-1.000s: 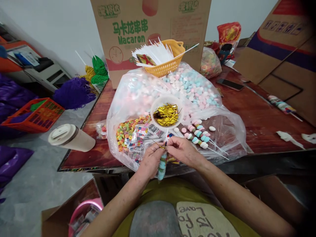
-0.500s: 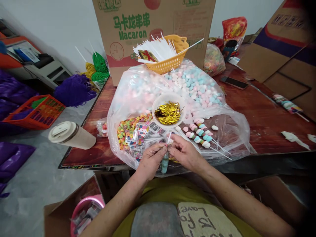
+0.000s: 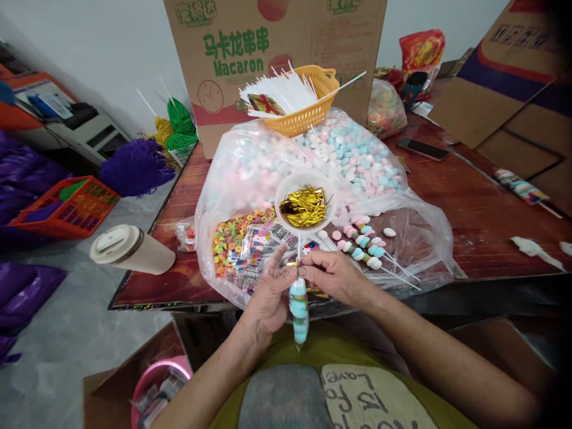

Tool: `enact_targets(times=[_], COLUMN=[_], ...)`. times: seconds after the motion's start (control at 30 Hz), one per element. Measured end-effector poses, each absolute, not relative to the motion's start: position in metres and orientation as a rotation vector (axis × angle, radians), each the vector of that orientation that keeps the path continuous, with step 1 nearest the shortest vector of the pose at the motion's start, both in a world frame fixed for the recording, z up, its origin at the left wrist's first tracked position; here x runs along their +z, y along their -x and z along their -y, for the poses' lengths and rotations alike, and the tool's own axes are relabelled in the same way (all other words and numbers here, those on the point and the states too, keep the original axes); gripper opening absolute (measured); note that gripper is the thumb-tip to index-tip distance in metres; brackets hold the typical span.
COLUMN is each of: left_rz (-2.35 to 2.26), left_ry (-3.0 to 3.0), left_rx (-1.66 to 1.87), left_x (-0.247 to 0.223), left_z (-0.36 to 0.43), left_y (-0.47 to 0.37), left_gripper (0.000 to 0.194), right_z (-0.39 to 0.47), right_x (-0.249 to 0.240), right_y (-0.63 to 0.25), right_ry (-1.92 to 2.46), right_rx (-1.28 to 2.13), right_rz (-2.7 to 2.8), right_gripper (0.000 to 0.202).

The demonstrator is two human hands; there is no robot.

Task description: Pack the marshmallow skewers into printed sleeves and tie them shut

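Both hands meet at the neck of a wrapped candy skewer (image 3: 299, 310), which hangs below them with its white stick pointing up. My left hand (image 3: 273, 292) pinches the wrapper's neck by a gold tie (image 3: 292, 263), its index finger raised. My right hand (image 3: 335, 275) pinches the same spot from the other side, fingers bent. Just beyond is a white bowl (image 3: 307, 225) of gold ties. Unwrapped candy skewers (image 3: 364, 244) lie to the right on clear plastic. Printed wrappers (image 3: 254, 250) and colourful ring candies (image 3: 222, 243) lie to the left.
An orange basket (image 3: 308, 113) of white sticks stands behind a big bag of pastel candies (image 3: 353, 152), before a cardboard box (image 3: 286, 36). A lidded cup (image 3: 149, 253) is at the table's left edge. A phone (image 3: 423, 149) and a wrapped skewer (image 3: 522, 186) lie right.
The wrapped skewer now hangs more fully in view below my hands. My left index finger has lifted, and my right hand has closed in on the neck.
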State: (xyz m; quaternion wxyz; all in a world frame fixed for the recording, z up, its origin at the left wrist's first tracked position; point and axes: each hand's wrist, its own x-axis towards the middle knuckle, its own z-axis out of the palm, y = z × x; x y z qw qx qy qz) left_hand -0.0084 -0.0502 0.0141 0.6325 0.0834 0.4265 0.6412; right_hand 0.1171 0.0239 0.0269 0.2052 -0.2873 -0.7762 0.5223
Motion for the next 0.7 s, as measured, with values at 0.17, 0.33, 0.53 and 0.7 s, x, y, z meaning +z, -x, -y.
enact_targets(times=[0.17, 0.33, 0.53, 0.7], left_rz=[-1.143, -1.303, -0.982, -1.088], left_ry=[-0.228, -0.386, -0.463, -0.598], left_rx=[1.664, 1.479, 1.537, 1.166], left_x=[0.014, 0.029, 0.070, 0.053], left_z=[0.047, 0.051, 0.058, 0.057], left_y=[-0.003, 0.005, 0.063, 0.059], left_gripper=[0.060, 0.055, 0.078, 0.063], right_z=[-0.015, -0.031, -0.015, 0.001], right_x=[0.009, 0.040, 0.039, 0.027], right_y=[-0.108, -0.117, -0.111, -0.108], right_ry=[0.800, 0.725, 0.621, 0.702], right_rx=[0.584, 0.014, 0.153, 0.618], right_rz=[2.267, 2.254, 2.285, 2.252], right_gripper=[0.026, 0.026, 0.023, 0.016])
